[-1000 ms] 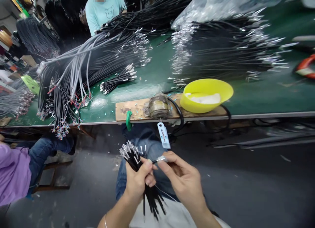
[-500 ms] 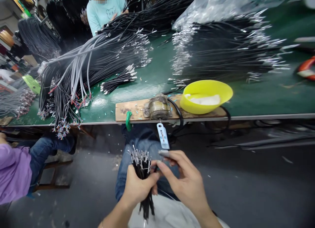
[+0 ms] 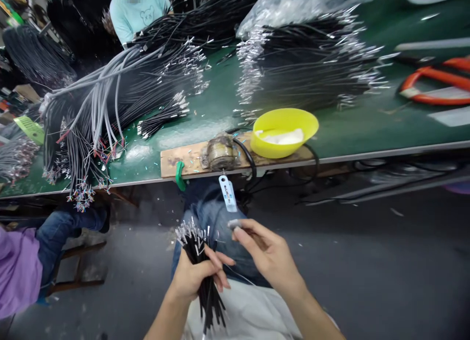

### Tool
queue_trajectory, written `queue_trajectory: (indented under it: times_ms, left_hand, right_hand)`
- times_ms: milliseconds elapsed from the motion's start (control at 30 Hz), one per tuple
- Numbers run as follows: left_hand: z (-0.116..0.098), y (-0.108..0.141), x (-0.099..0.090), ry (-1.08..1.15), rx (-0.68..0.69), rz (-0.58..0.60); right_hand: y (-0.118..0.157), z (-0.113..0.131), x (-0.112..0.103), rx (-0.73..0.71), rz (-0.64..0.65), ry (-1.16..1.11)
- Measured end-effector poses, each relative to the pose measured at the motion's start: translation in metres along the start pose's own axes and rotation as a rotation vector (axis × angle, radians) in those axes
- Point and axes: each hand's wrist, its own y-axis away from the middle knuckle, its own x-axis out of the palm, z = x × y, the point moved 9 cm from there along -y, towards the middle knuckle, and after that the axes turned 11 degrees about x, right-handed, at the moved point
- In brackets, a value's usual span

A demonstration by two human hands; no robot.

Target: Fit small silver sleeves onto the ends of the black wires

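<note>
My left hand (image 3: 193, 277) is wrapped round a bundle of short black cables (image 3: 210, 308). Bare silvery wire ends stick up above the fist, and the dark lower ends hang over my lap. Just to the right, my right hand (image 3: 273, 257) is apart from the bundle, thumb and index fingertip pinched together. A grey cover sits on that index fingertip; whether anything lies in the pinch is too small to see. Beyond the hands, a small motor (image 3: 221, 153) is mounted on a wooden board (image 3: 176, 160) at the table edge, with a pale blue clip (image 3: 228, 193) hanging before it.
On the green table (image 3: 352, 139) stands a yellow bowl (image 3: 282, 147) with white material inside. Black cable piles (image 3: 301, 66) and grey cables (image 3: 105, 85) lie behind. Orange-handled scissors (image 3: 414, 80) rest at right. One person (image 3: 141, 17) is across the table, another (image 3: 20, 266) at left.
My right hand has drawn away from the bundle, and its thumb and index finger have come together. Left-hand fingers now stretch out past the bundle. The view has shifted right.
</note>
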Motion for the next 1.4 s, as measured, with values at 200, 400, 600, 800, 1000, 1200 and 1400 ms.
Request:
queue_trajectory:
  times_ms: [200, 400, 600, 800, 1000, 1200, 1400]
  left_hand:
    - [0.001, 0.003, 0.011, -0.064, 0.037, 0.094]
    - [0.01, 0.004, 0.003, -0.122, -0.026, 0.0]
    - [0.017, 0.004, -0.001, -0.205, -0.035, -0.035]
    - [0.006, 0.001, 0.002, -0.221, 0.027, -0.026]
    - [0.007, 0.002, 0.001, -0.32, -0.016, -0.038]
    - [0.014, -0.001, -0.007, -0.158, 0.034, -0.131]
    - [-0.003, -0.002, -0.011, -0.082, 0.161, -0.199]
  right_hand:
    - [0.005, 0.009, 0.01, -0.104, 0.08, 0.063]
    - [0.014, 0.023, 0.004, -0.253, -0.025, 0.203]
    - [0.02, 0.043, 0.014, -0.364, 0.072, 0.262]
    - [0.014, 0.036, 0.014, -0.304, 0.093, 0.159]
    - [0.013, 0.036, 0.022, -0.316, 0.132, 0.179]
    - [0.01, 0.034, 0.021, -0.292, 0.087, 0.133]
    - [0.006, 0.028, 0.025, -0.247, 0.116, 0.107]
